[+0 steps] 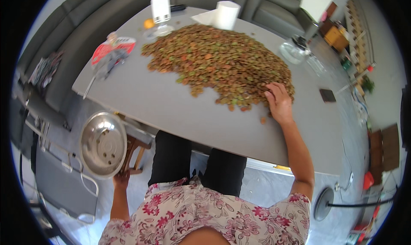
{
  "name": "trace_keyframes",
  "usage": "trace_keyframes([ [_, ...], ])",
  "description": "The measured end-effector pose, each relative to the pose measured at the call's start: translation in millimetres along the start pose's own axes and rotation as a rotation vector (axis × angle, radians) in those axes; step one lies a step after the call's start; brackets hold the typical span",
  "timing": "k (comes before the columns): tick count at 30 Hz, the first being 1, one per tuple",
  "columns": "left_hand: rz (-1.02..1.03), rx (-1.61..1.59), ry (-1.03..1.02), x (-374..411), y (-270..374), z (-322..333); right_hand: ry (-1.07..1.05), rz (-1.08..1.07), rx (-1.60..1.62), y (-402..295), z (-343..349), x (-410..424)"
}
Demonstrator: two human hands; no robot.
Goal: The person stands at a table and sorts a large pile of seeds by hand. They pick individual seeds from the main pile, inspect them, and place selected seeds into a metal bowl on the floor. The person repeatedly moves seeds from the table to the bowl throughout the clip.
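A wide heap of small, flat, brown-green and orange pieces (218,59), perhaps dried slices or pods, covers much of the grey table (179,107). My right hand (278,100) rests with bent fingers on the heap's right edge; whether anything is under its fingertips is hidden. A single orange-brown piece (263,120) lies apart, just below that hand. At the lower left, my left hand (121,178) is at the near rim of a steel basin (103,145), its fingers mostly hidden by the rim. A few small dark pieces lie in the basin, which is beside a wooden stool (136,152).
Behind the heap stand a white paper roll (226,15), a white stand (161,10) and an orange fruit (149,23). A glass jug (293,49) and a dark flat object (327,95) are at the right. A red-and-white fan (128,43) lies left. Grey sofas (86,30) border the table.
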State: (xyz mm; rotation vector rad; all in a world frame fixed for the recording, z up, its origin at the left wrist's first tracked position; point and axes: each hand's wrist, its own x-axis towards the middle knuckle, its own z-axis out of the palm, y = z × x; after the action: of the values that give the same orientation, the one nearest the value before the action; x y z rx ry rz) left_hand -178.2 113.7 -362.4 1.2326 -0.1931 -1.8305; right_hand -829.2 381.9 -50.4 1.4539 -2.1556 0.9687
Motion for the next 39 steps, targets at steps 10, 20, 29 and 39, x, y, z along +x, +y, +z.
trace_keyframes([
  [10,-0.14,1.059,-0.326,-173.5,-20.8,165.3,0.089,0.342,-0.305,53.8,-8.9,-15.7],
  [20,1.347,1.638,-0.995,-155.6,-21.6,476.1,-0.204,0.489,-0.321,54.1,2.2,-15.1],
  [29,1.256,2.124,-0.763,-154.4,-100.1,562.1,-0.264,0.415,-0.279,42.5,1.6,-13.5],
  [39,1.413,1.983,-1.085,-165.4,-118.8,541.9,-0.378,0.259,-0.258,16.7,19.9,9.1],
])
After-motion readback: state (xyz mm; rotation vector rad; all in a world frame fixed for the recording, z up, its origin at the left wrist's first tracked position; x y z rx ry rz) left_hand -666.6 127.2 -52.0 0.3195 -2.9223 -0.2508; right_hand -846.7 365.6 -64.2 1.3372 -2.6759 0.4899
